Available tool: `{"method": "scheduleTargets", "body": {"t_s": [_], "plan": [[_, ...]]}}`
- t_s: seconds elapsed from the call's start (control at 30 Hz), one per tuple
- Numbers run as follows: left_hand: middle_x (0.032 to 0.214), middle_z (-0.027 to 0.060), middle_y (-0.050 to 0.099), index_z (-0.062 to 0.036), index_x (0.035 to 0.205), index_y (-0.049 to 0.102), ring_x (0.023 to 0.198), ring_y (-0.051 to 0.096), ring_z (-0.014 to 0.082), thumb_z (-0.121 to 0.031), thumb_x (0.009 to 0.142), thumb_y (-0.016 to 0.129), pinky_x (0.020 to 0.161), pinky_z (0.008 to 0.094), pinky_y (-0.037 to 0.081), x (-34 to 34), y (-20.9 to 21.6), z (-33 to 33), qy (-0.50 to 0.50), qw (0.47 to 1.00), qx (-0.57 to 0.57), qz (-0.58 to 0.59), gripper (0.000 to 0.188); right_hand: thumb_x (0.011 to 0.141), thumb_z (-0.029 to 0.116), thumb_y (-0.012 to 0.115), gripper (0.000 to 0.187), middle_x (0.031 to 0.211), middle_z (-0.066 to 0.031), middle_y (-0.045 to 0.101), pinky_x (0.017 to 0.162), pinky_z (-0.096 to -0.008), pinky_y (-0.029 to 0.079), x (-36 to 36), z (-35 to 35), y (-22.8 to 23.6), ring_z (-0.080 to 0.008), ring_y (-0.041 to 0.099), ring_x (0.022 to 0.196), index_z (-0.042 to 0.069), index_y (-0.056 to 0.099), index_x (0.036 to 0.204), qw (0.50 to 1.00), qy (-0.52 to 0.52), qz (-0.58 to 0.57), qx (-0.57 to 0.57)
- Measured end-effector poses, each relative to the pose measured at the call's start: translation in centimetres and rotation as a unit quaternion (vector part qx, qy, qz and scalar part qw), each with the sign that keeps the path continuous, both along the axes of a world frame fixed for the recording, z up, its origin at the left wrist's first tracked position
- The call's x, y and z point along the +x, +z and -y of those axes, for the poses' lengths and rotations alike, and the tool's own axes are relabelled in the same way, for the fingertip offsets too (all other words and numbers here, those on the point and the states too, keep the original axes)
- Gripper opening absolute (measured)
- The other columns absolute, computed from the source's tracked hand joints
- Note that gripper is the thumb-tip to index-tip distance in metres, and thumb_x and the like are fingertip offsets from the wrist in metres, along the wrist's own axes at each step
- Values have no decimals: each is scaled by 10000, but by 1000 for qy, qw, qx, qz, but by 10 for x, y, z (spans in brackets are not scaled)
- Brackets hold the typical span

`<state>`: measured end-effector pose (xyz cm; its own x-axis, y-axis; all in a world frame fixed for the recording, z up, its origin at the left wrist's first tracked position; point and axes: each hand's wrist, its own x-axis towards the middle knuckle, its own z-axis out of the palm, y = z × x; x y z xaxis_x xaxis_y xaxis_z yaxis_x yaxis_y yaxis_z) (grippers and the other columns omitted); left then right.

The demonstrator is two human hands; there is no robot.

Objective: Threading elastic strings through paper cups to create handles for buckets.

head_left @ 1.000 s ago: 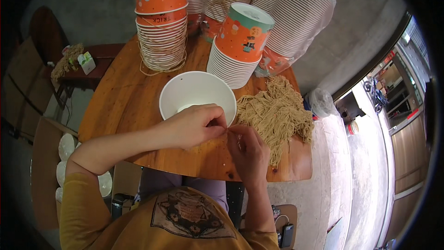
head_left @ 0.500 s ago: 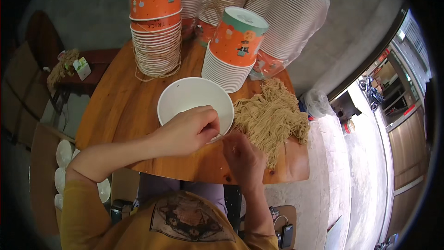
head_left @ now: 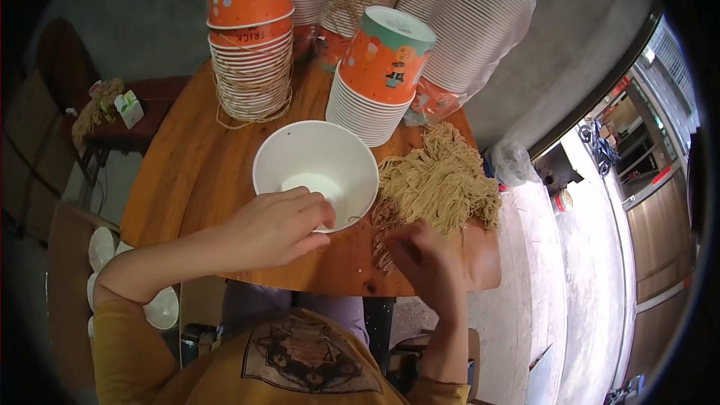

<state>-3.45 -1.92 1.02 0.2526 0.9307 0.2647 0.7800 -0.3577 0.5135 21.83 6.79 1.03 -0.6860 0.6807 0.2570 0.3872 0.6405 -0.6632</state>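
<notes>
A white paper bucket (head_left: 289, 157) stands with its mouth up near the table's front edge. My left hand (head_left: 281, 225) is at its near rim, fingers curled over the inside and thumb below, appearing to grip the rim. To the right, my right hand (head_left: 431, 259) is slightly blurred, with its fingers pinched together beside the tan cord pile (head_left: 442, 180). A thin cord (head_left: 355, 219) shows at the bucket's right front rim and runs toward the right hand; its far end is hard to make out. A small dark hole sits near the bucket's far-left rim.
Behind the bucket stand an upside-down stack of orange-printed buckets (head_left: 386, 67) and a taller stack (head_left: 251, 67) draped with cords. Plastic-wrapped stacks (head_left: 480, 22) fill the far side of the wooden table (head_left: 180, 180). White bowl shapes (head_left: 161, 307) sit in a box at lower left.
My hands were close together at the bucket's front rim and have moved apart. The left shifted left and slightly down, the right went right, beside the cord pile.
</notes>
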Motion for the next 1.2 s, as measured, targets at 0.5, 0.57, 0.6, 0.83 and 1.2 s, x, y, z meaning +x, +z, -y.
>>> {"method": "scheduleTargets", "body": {"t_s": [0.5, 0.57, 0.6, 0.83, 1.2], "plan": [[1054, 106, 569, -58, 960, 599, 1058, 550, 286, -7, 796, 608, 924, 400, 429, -49, -12, 27, 39, 991, 116, -54, 172, 842, 53, 665, 62, 805, -113, 607, 653, -344, 481, -95, -44, -1, -262, 612, 728, 32, 646, 897, 983, 130, -45, 118], [1033, 103, 575, -58, 948, 595, 1032, 554, 277, -19, 824, 591, 917, 398, 419, -46, -9, 23, 46, 994, 100, -13, 130, 840, 82, 647, 37, 803, -108, 594, 635, -411, 500, -103, -46, -13, -333, 619, 734, 72, 615, 856, 978, 136, -69, 146], [1005, 95, 581, -64, 934, 593, 995, 554, 266, -68, 855, 582, 899, 386, 402, -41, -4, 18, 87, 993, 71, 27, 79, 840, 82, 647, 37, 803, -108, 594, 635, -411, 500, -106, -46, -14, -333, 619, 734, 72, 615, 856, 978, 136, -70, 144], [776, 51, 632, -92, 776, 625, 878, 573, 243, -238, 872, 608, 858, 378, 314, -10, -12, -13, 200, 979, 43, 19, 176, 824, 78, 647, 66, 798, -122, 594, 618, -433, 496, -114, -45, -18, -354, 613, 718, 60, 584, 826, 983, 92, -85, 133], [785, 37, 564, -85, 786, 555, 855, 523, 223, -139, 789, 586, 848, 361, 303, -6, -20, -17, 220, 973, 65, -13, 62, 822, 58, 618, 90, 768, -160, 568, 623, -465, 486, -119, -50, -23, -376, 588, 701, 27, 536, 806, 978, 54, -105, 172]]}}
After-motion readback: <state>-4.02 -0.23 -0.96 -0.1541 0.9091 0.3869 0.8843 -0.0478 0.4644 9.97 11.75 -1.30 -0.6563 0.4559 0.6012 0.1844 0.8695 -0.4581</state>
